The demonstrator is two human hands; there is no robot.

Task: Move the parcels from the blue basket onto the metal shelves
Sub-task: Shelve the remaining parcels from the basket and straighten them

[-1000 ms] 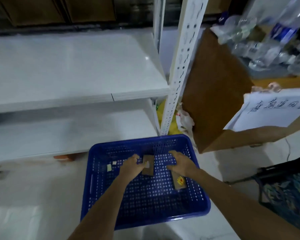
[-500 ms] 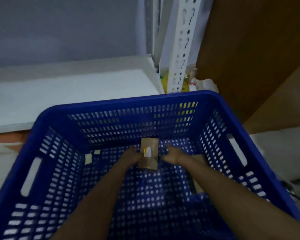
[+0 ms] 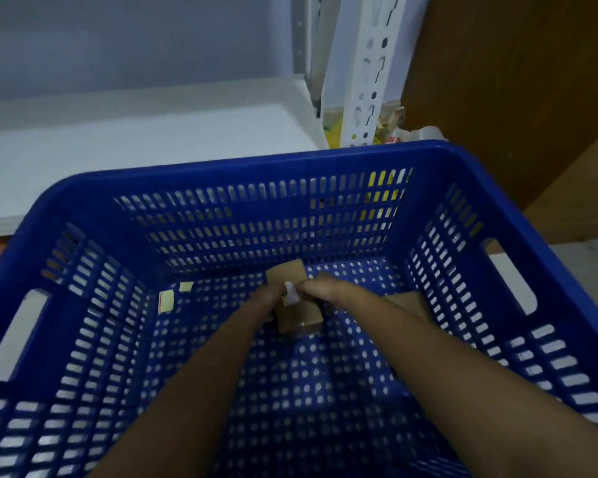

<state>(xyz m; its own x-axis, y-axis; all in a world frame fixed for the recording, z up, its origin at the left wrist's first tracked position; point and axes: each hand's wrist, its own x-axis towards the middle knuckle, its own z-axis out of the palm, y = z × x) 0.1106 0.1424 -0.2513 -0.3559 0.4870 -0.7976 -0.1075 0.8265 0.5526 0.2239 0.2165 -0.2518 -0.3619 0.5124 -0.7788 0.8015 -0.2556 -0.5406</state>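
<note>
The blue basket (image 3: 194, 188) fills most of the view. On its perforated floor lies a small brown cardboard parcel (image 3: 299, 312) with a white label. My left hand (image 3: 268, 300) grips its left side and my right hand (image 3: 320, 288) grips its right side, fingers curled round it. A second flat brown parcel (image 3: 408, 303) lies on the basket floor to the right, partly hidden by my right forearm. The white metal shelf (image 3: 145, 132) sits just behind the basket.
A perforated white shelf upright (image 3: 366, 70) stands behind the basket's far right corner. A large brown cardboard box (image 3: 518, 91) is at the right. Two small paper scraps (image 3: 166, 300) lie on the basket floor at the left. Yellow packaging (image 3: 334, 134) shows by the upright.
The view has dropped much closer into the basket. Both hands have closed in on the small parcel from either side; the right hand left the flat parcel.
</note>
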